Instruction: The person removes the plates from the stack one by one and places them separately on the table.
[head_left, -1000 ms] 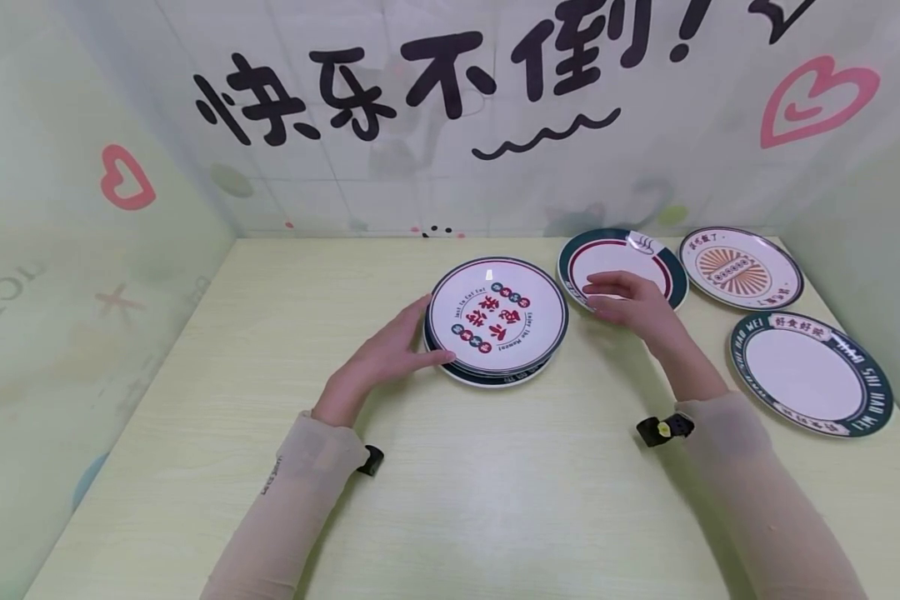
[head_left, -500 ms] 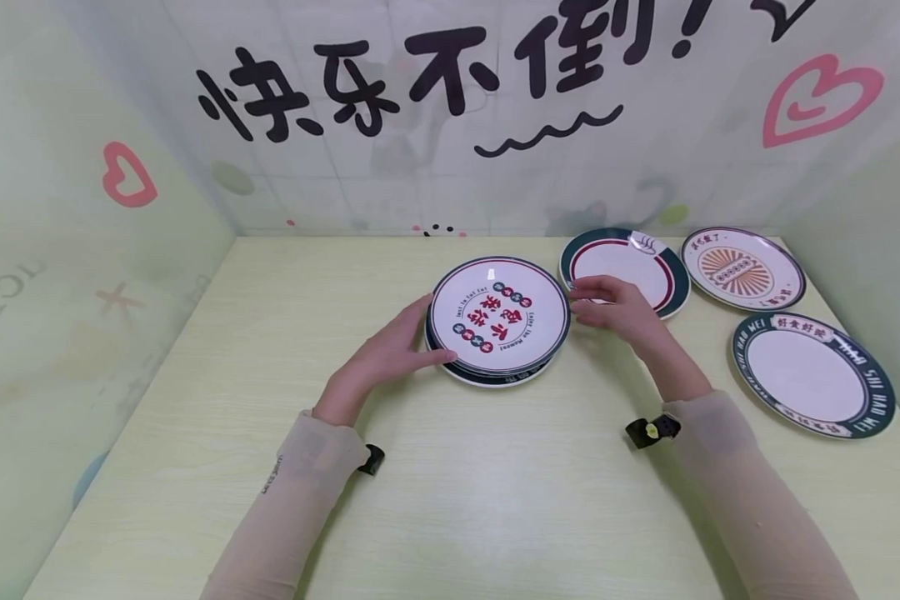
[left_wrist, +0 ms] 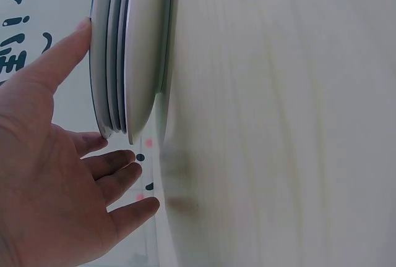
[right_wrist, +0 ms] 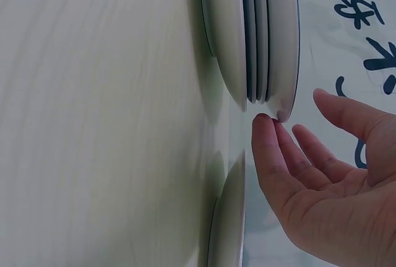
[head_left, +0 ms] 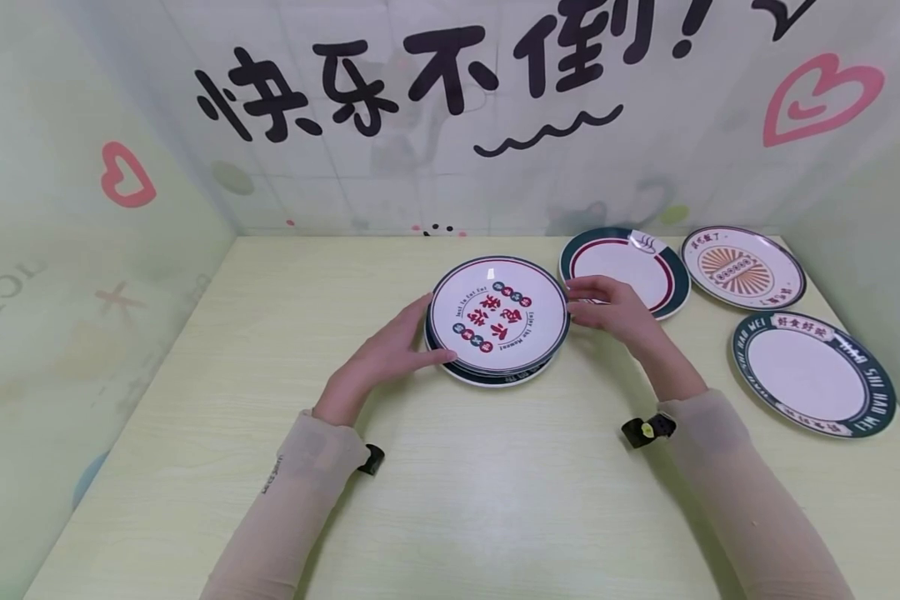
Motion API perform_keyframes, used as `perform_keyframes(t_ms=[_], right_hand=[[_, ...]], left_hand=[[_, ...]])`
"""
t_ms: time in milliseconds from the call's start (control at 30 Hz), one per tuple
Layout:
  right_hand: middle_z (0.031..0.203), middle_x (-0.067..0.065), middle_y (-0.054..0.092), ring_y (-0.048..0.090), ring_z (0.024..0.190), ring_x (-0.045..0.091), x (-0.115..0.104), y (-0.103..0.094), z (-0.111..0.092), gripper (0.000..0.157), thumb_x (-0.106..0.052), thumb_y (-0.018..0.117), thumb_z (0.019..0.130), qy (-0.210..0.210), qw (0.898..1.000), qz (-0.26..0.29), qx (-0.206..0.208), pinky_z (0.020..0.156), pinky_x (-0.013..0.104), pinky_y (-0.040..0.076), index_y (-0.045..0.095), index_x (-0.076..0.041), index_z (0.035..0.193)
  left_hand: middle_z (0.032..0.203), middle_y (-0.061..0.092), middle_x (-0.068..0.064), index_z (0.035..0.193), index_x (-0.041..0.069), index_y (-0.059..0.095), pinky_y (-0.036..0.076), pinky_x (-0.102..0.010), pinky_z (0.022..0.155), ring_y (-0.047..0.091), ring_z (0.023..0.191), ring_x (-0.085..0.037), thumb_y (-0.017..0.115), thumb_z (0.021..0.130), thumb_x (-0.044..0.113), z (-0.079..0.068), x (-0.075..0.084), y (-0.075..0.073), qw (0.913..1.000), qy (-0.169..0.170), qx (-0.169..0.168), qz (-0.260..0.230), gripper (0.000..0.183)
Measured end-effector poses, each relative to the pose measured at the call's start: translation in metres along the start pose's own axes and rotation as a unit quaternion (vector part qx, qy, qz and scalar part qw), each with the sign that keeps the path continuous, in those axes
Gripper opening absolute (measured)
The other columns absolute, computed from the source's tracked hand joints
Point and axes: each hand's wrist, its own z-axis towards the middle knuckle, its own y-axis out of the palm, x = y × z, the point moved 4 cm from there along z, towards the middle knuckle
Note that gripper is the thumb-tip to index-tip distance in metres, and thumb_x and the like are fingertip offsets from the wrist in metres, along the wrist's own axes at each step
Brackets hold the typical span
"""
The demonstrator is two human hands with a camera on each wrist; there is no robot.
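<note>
A stack of plates (head_left: pixel 506 354) stands on the table between both hands. Its top plate is white with red characters and a thin dark rim; several thinner edges show beneath it, and a wider dark green-rimmed plate shows at the bottom. My left hand (head_left: pixel 382 346) lies at the stack's left side, with thumb and a fingertip touching the upper rim (left_wrist: pixel 102 94) in the left wrist view. The other fingers extend apart from it. My right hand (head_left: pixel 611 310) meets the right rim with its fingertips; in the right wrist view the thumb (right_wrist: pixel 346 112) stands away from the plates.
A plate with a dark green rim and red ring (head_left: pixel 621 265) lies behind my right hand. Farther right lie a plate with an orange sunburst (head_left: pixel 742 267) and a green-rimmed lettered plate (head_left: pixel 804 367). A printed backdrop (head_left: pixel 390 179) rises behind the table (head_left: pixel 270 333).
My right hand has moved left from over the red-ringed plate to the stack's right rim. The left hand and the stack have stayed in place.
</note>
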Motion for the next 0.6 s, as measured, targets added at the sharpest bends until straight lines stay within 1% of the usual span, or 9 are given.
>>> perform_keyframes(t_ms=[167,433,600], right_hand=[[0.146,0.023,0.051,0.062,0.092,-0.003,-0.0010,0.0011,0.0013,0.053,-0.012,0.061,0.099,0.004,1.000,-0.005,-0.001,0.085,0.012,0.057,0.044,0.000,0.146],[0.144,0.026,0.051,0.062,0.086,-0.006,-0.0016,0.0021,0.0035,0.052,-0.008,0.061,0.098,0.001,1.000,-0.001,-0.001,0.082,0.011,0.057,0.044,0.003,0.146],[0.144,0.025,0.051,0.061,0.087,-0.006,-0.0015,0.0029,0.0050,0.052,-0.007,0.062,0.097,0.006,1.000,-0.005,0.002,0.080,0.010,0.057,0.044,0.002,0.146]], left_hand=[[0.169,0.013,-0.004,0.162,0.019,0.008,0.018,-0.048,0.128,0.012,0.157,-0.026,0.070,0.085,0.059,0.0002,0.0006,-0.0012,1.0000,0.002,-0.001,-0.002,0.107],[0.169,0.011,-0.004,0.162,0.018,0.007,0.017,-0.048,0.128,0.011,0.157,-0.026,0.070,0.085,0.059,0.0001,0.0004,-0.0018,1.0000,-0.005,-0.004,0.000,0.107],[0.169,0.012,-0.004,0.162,0.018,0.007,0.018,-0.048,0.128,0.011,0.157,-0.026,0.070,0.085,0.059,0.0005,0.0007,-0.0018,1.0000,-0.008,-0.004,0.001,0.107]])
